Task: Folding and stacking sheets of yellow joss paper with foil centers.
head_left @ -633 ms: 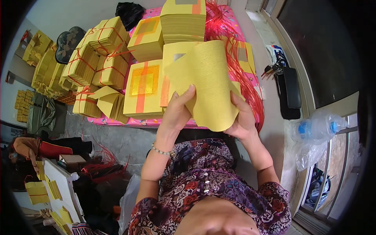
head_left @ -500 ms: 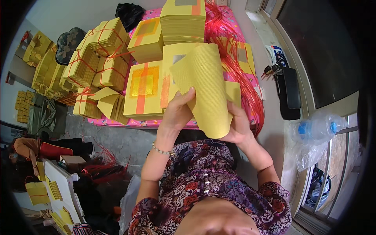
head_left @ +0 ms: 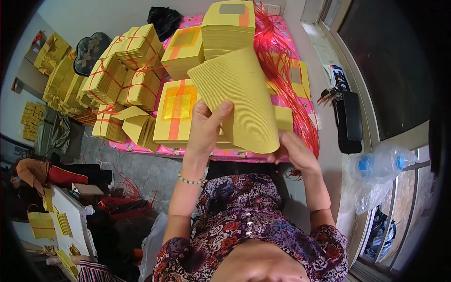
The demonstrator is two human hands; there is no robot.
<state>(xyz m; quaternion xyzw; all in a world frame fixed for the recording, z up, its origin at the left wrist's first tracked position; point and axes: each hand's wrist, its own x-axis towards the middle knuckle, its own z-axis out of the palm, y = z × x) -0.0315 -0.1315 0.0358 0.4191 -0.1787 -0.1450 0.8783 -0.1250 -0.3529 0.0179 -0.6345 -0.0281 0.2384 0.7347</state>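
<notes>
Ribbed yellow paper (head_left: 244, 94), bent into a loose curve, is held up in front of me over the table. My left hand (head_left: 211, 122) grips it at the left edge, thumb on the near face and fingers behind. Beside the paper's lower right corner is my right hand (head_left: 298, 152), its fingers loosely bent and apart, partly hidden by the corner. Behind the sheet rise a tall stack of yellow paper (head_left: 229, 40) and a lower stack with a gold square and an orange stripe (head_left: 178, 110).
Bundles of yellow paper tied with red string (head_left: 105, 77) fill the table's left. Red plastic strands (head_left: 286, 89) trail down its right side over a pink cloth (head_left: 197, 19). A window ledge with a black case (head_left: 351, 115) runs along the right. Another person (head_left: 51, 174) is at the left.
The paper has opened from a narrow roll into a wider curve, its top leaning left. My right hand has moved right and down, away from the paper's side to its lower corner.
</notes>
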